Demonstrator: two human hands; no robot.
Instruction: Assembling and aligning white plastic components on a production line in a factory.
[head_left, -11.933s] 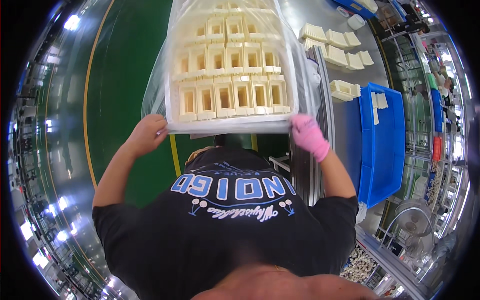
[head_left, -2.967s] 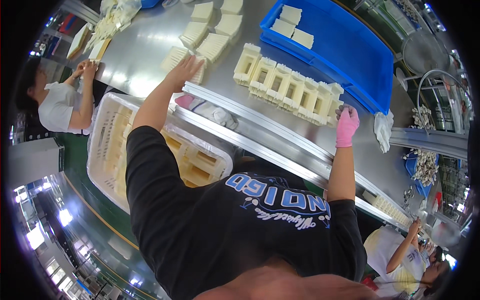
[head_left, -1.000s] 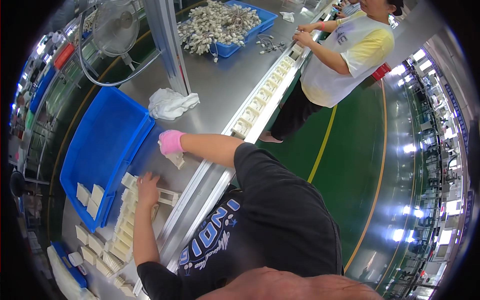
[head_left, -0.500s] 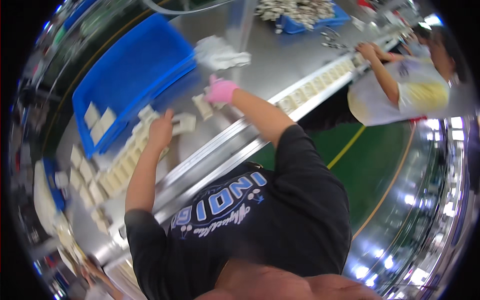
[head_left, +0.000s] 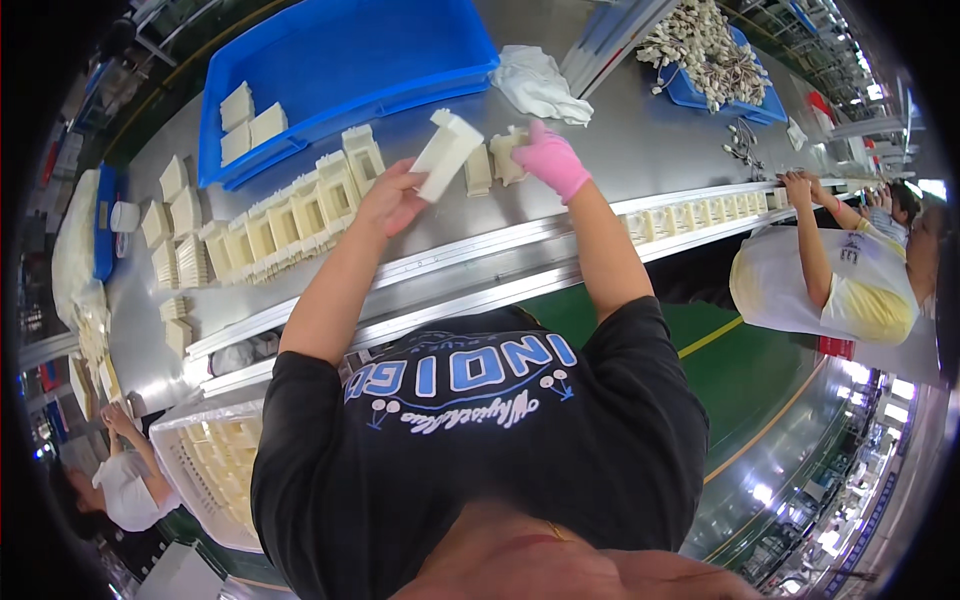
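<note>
My left hand (head_left: 392, 198) grips a cream, box-like plastic housing (head_left: 448, 155), holding it tilted above the metal table. To its right, my right hand (head_left: 553, 163) wears a pink glove. Its fingers close on the edge of another cream plastic piece (head_left: 508, 158), which stands at the table surface. Between the hands, a narrow cream piece (head_left: 478, 172) stands upright next to that one. Left of my left hand, a slanting row of open cream housings (head_left: 290, 222) runs along the table.
Behind the row lies a large blue bin (head_left: 350, 98) with a few cream blocks inside. A white cloth (head_left: 540, 82) sits beside it. Metal rails (head_left: 470, 250) cross in front, carrying housings at right. A blue tray (head_left: 760, 98) holds wired parts. A co-worker (head_left: 825, 280) stands at right.
The head view has shifted, so the table appears turned. My left hand has raised a housing and tilted it up. My right hand stays by the small cream pieces.
</note>
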